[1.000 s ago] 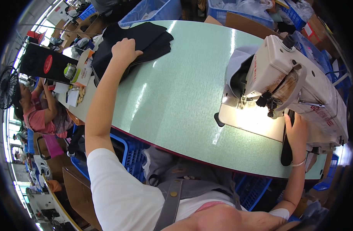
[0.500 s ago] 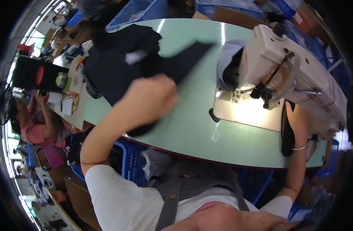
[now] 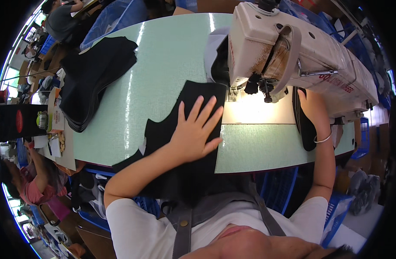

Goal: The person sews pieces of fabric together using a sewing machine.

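Note:
My left hand lies flat with fingers spread on a black cut fabric piece. The piece rests on the green sewing table, and its right edge comes close to the lit needle plate of a white sewing machine. Its lower part hangs over the table's front edge onto my lap. Under the machine's arm, my right hand is against a narrow bundle of black fabric pieces; only its thumb shows well, the other fingers are hidden. A layered stack of black fabric pieces lies at the far left.
White and black fabric lies behind the needle. Blue crates stand beyond the table and others below its front edge. A small side surface with a box and odds and ends adjoins the left end. Other people sit at the left.
My left hand has brought a black piece from the left-hand stack toward the needle and now spreads on it. My right hand stays by its bundle. The view has shifted.

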